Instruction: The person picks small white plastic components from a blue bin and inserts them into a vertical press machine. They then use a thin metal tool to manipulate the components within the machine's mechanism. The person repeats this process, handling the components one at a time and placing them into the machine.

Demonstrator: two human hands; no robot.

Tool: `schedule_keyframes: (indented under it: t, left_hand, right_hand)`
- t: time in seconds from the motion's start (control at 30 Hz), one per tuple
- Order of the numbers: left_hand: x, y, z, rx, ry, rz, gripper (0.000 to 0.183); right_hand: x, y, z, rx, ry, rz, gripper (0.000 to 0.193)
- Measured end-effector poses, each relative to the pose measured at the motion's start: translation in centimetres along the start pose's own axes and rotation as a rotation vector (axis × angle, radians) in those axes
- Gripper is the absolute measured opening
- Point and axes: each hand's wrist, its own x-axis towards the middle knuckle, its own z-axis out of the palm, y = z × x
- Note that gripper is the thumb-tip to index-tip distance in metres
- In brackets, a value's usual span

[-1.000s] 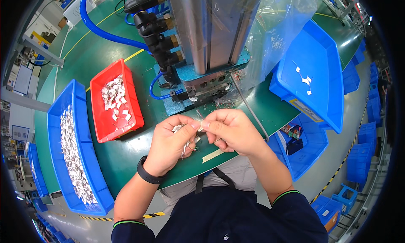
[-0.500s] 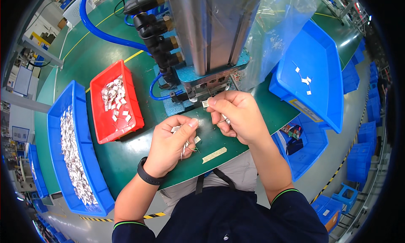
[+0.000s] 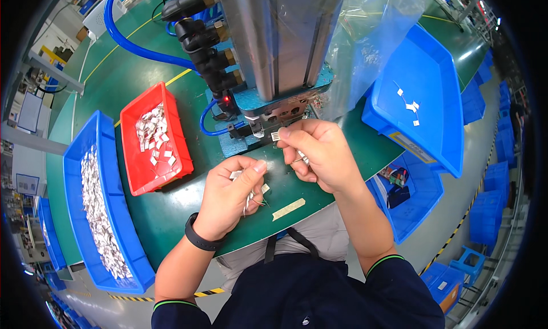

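**One little piece goes to the press, many more wait**

The person stands at a green table [image 3: 148,215] with a tall metal press [image 3: 279,49] in front of them. The right hand [image 3: 317,152] pinches one small white piece [image 3: 275,136] between thumb and finger. Its grip is narrow and tight on the piece. The piece is right at the low front of the press, just beside the dark slot there. I think it is about to go in, but it is not in yet.

The left hand [image 3: 234,195] is closed around a small bunch of white pieces [image 3: 237,175] with thin wires hanging down. It rests just above the table, near the right hand. So more pieces wait their turn.

On the left, a red tray [image 3: 149,183] has a little heap of white pieces, and a long blue bin [image 3: 74,175] is packed with lots of them. On the right, a big blue bin [image 3: 434,146] holds only a few pieces.

If that big bin is for done pieces, I think the work has only just started. Most of it is left.
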Motion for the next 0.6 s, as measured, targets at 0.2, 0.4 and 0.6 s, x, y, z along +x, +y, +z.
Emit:
schedule_keyframes:
  t: [0.2, 0.4, 0.6]
  left_hand:
    - [0.0, 0.0, 0.0, 0.01, -0.009, 0.009, 0.018]
    - [0.0, -0.1, -0.1, 0.004, -0.023, 0.038, 0.015]
    - [0.0, -0.2, -0.3, 0.003, -0.023, 0.051, 0.012]
  right_hand:
    - [-0.1, 0.2, 0.0, -0.012, -0.019, -0.011, 0.016]
    - [-1.5, 1.4, 0.0, -0.228, -0.136, -0.065, 0.014]
    - [-1.5, 2.2, -0.2, -0.26, -0.166, -0.093, 0.015]
